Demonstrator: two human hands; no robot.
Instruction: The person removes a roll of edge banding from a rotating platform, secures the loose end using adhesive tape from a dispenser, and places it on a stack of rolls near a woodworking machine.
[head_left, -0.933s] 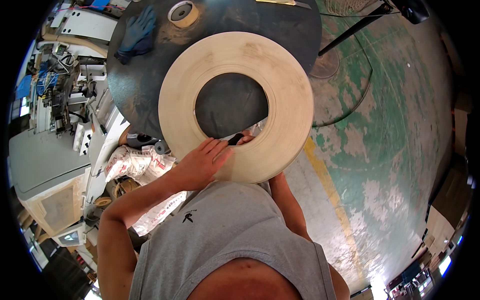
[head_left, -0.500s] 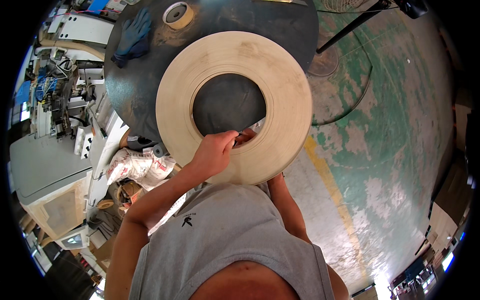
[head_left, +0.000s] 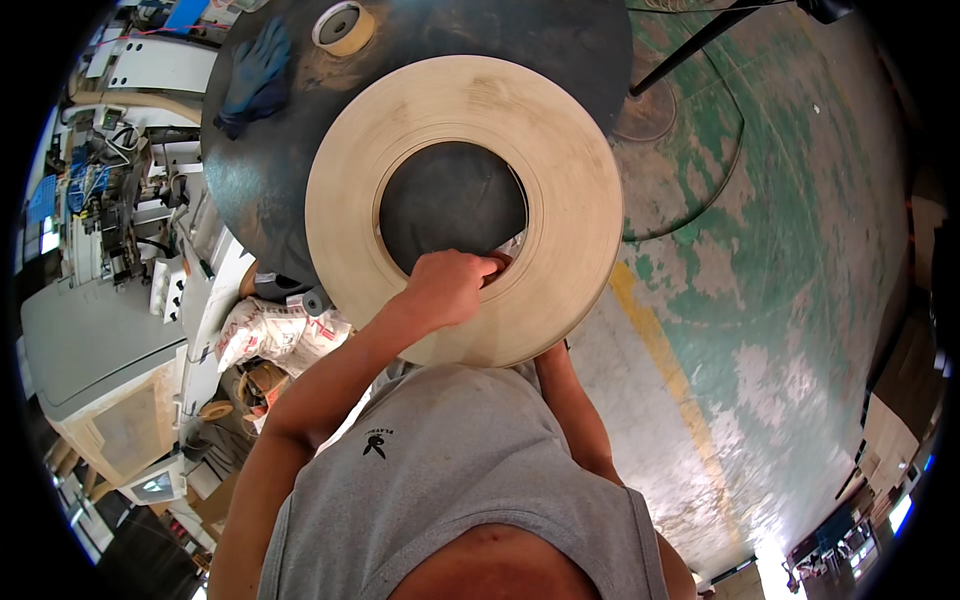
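Observation:
A large cream flat-wound roll, which looks like edge banding [head_left: 565, 190], overhangs the near edge of a round dark table [head_left: 255, 195]. My left hand [head_left: 447, 287] reaches over the roll's near side to its centre hole. Its fingers are closed at the inner edge, and whatever they hold is hidden. My right hand [head_left: 497, 267] comes from beneath the roll; only bent fingertips show in the hole, beside my left fingers. The rest of it is covered by the roll.
Blue work gloves [head_left: 257, 72] and a small tape roll [head_left: 344, 28] lie farther back on the table. At left stand a white machine [head_left: 105, 310] and a printed white sack [head_left: 280, 335]. A black stand leg [head_left: 690, 50] and a cable [head_left: 735, 165] are at right.
My left hand has shifted slightly up and right along the inner edge, its fingers now covering more of my right fingertips. The whole view has drifted a little; the roll stays in place.

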